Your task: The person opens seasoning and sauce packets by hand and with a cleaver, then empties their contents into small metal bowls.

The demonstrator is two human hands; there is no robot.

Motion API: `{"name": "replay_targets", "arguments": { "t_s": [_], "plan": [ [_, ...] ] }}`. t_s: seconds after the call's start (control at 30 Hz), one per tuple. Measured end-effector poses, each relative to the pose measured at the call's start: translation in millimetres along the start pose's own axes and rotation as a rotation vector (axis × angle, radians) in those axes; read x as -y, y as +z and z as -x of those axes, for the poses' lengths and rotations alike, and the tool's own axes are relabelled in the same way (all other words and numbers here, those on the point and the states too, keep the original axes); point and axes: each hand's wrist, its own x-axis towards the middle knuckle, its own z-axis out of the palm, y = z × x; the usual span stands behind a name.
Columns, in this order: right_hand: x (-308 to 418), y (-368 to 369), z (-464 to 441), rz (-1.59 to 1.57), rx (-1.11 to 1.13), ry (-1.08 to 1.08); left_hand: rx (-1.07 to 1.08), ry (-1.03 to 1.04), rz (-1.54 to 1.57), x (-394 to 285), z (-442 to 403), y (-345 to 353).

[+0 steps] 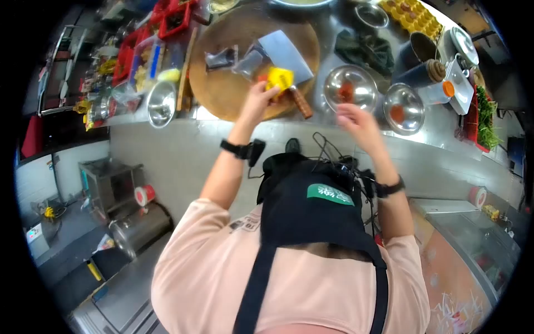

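Overhead view, kitchen: person in black apron [311, 214] at a stainless counter [321, 114]. L hand [257, 103] grips a small yellow packet [282, 78] btwn thumb & fingers, above the near part of a round wooden chopping board [208, 92]. Under/behind packet: a cleaver [286, 55], wide blade pointing away, brown handle toward the person & out past the board's edge. Can't tell if packet touches cleaver. L of the blade, also on board: a clear plastic bag [248, 64] &, next to it, a dark-and-clear packet [220, 59].

R hand [359, 125] is at the near rim of a steel bowl [364, 83] w/ red contents [346, 91]; fingers bent close together, blurry, so can't tell if they pinch anything or touch the rim. Just R of it, a smaller steel bowl [409, 100] w/ orange-red contents [397, 114]. Behind the bowls: dark green cloth [364, 49]. Far R: yellow egg tray [414, 19], orange-capped container [435, 93], & red basket [479, 133] w/ leafy greens [487, 114]. L of board, near counter edge: another steel bowl [161, 106], tilted.
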Motion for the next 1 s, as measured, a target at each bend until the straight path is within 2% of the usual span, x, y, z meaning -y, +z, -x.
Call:
{"name": "replay_targets", "arguments": {
  "t_s": [0.07,0.13,0.17,0.23,0.3,0.33,0.37,0.43,0.5,0.6,0.7,0.77,0.83,0.9,1.0],
  "plan": [
    [28.4,59.8,-42.2,-0.133,0.118,0.1,-0.107,-0.004,-0.123,10.9,-1.1,-58.6],
    [6.3,114.5,-91.7,0.017,0.075,0.031,-0.13,-0.022,-0.193,19.6,-3.5,-82.6],
    [26.9,129.7,-101.9,0.242,0.043,-0.025,-0.166,-0.053,-0.273,24.2,-3.5,-89.8],
    [25.2,158.2,-127.8,0.562,0.07,0.02,-0.298,0.132,-0.824,30.2,-1.5,-92.0],
    [17.6,181.4,-137.9,0.653,0.038,0.063,-0.491,0.427,-0.964,37.5,3.3,-90.1],
    [13.8,191.4,-140.9,0.731,0.015,0.115,-0.516,0.338,-0.9,33.6,3.1,-86.6],
    [8.0,199.8,-141.7,0.733,0.018,0.121,-0.511,0.416,-0.894,31.3,3.9,-85.2],
    [-3.5,215.4,-136.9,0.768,-0.135,0.034,-0.495,0.477,-0.928,36.2,0.3,-85.9],
    [-4.8,228.4,-136.8,0.805,-0.152,0.043,-0.475,0.471,-0.889,38.7,-2.7,-85.6],
    [1.7,232.5,-143.7,0.515,-0.319,0.073,-0.428,0.462,-0.847,41.5,-8.7,-86.2],
    [-9.5,237.0,-152.7,0.359,-0.352,0.133,-0.407,0.463,-0.817,45.4,-11.8,-89.2],
    [-17.4,240.7,-156.5,0.335,-0.397,0.155,-0.365,0.412,-0.707,45.5,-11.7,-94.9],
    [-11.2,241.5,-158.8,0.307,-0.442,0.178,-0.357,0.445,-0.719,44.3,-12.6,-96.9],
    [-7.5,238.0,-162.4,0.267,-0.4,0.319,-0.329,0.358,-0.619,42.2,-11.8,-96.5],
    [-14.0,241.0,-170.4,0.364,-0.381,0.337,-0.325,0.315,-0.613,35.3,-11.5,-93.9]
  ]
}}
